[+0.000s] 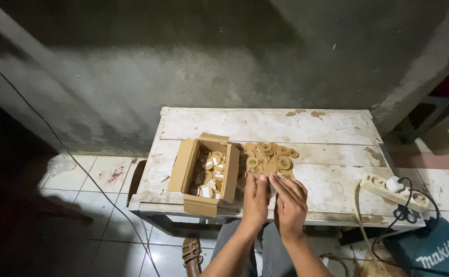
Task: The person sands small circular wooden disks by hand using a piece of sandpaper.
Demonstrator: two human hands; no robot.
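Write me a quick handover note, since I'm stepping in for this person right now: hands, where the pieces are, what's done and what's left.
Left hand and right hand: together over the table front edge, fingertips pinching something small between them; what it is can't be made out.
Loose tan discs: piled on the table just beyond the hands.
Open cardboard box: left of the hands, already holding discs with white patches.
Left: the loose pile is still outside the box.
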